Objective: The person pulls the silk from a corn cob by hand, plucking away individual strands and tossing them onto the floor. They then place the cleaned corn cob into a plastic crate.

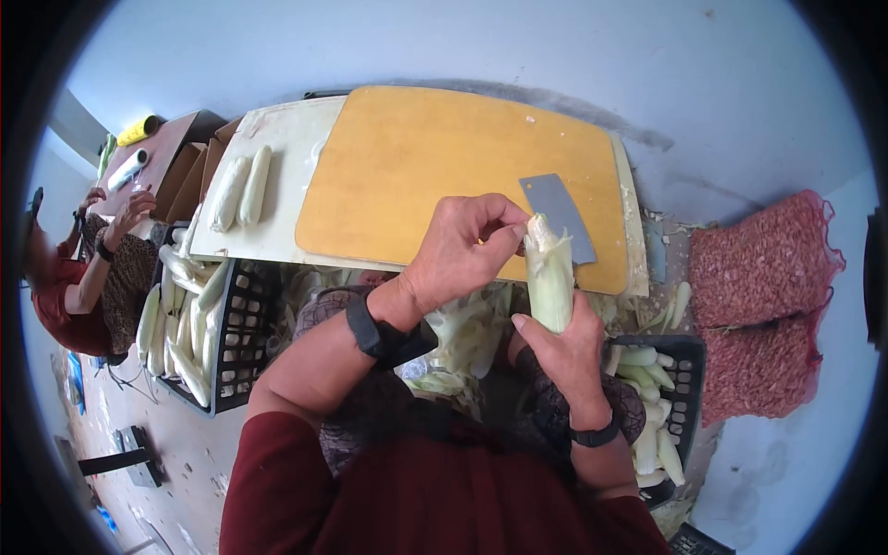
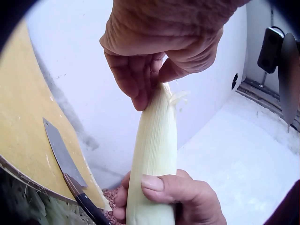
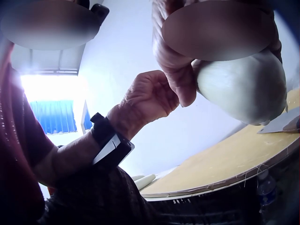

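An ear of corn (image 1: 552,282) in pale green husk stands tilted between my hands, over the near edge of the yellow board (image 1: 435,171). My right hand (image 1: 571,356) grips its lower part, thumb laid along the side, as the left wrist view shows of the ear (image 2: 154,154). At the top, my left hand (image 1: 465,248) pinches the husk at the tip, where loose strands (image 2: 174,97) stick out. In the right wrist view the butt of the ear (image 3: 243,89) faces the camera, and part of the right hand is blurred.
A cleaver (image 1: 561,217) lies on the board's right side. Two ears (image 1: 242,192) lie on the pale board at left. Black crates (image 1: 242,324) of corn stand on both sides. Red mesh sacks (image 1: 763,264) lean at right. Another person (image 1: 79,277) sits at far left.
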Available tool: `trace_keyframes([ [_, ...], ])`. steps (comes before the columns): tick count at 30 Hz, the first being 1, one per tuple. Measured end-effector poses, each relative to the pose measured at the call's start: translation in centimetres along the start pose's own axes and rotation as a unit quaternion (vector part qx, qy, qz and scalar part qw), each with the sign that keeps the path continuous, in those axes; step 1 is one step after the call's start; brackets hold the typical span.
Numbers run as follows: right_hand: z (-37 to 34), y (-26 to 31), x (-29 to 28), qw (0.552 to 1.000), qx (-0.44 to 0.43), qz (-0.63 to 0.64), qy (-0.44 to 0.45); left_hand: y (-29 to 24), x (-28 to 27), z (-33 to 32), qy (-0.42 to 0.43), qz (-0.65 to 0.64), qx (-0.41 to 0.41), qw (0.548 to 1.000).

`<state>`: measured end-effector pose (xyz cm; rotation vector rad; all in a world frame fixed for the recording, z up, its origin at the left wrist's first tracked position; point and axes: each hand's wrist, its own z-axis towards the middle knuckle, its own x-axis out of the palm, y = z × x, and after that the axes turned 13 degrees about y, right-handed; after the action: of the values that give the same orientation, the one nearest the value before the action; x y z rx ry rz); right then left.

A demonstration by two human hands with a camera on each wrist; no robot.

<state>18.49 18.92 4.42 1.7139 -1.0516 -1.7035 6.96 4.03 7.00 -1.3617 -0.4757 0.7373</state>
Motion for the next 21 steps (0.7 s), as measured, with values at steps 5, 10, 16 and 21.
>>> trace_keyframes([
  [5, 0.1, -0.7, 0.0, 0.992, 0.004, 0.113, 0.064, 1.3, 0.3, 0.5, -0.025, -0.080, 0.026, 0.996],
  [10, 0.2, 0.3, -0.8, 0.964, 0.019, 0.221, 0.150, 1.2, 0.0, 0.4, 0.007, -0.086, -0.005, 0.996],
  [16, 0.2, 0.0, -0.7, 0.925, 0.031, 0.321, 0.202, 0.7, 0.4, 0.6, -0.008, -0.055, 0.012, 0.998],
  [21, 0.1, -0.1, -0.7, 0.882, 0.068, 0.403, 0.236, 1.2, 0.5, 0.7, 0.012, -0.079, 0.027, 0.996],
])
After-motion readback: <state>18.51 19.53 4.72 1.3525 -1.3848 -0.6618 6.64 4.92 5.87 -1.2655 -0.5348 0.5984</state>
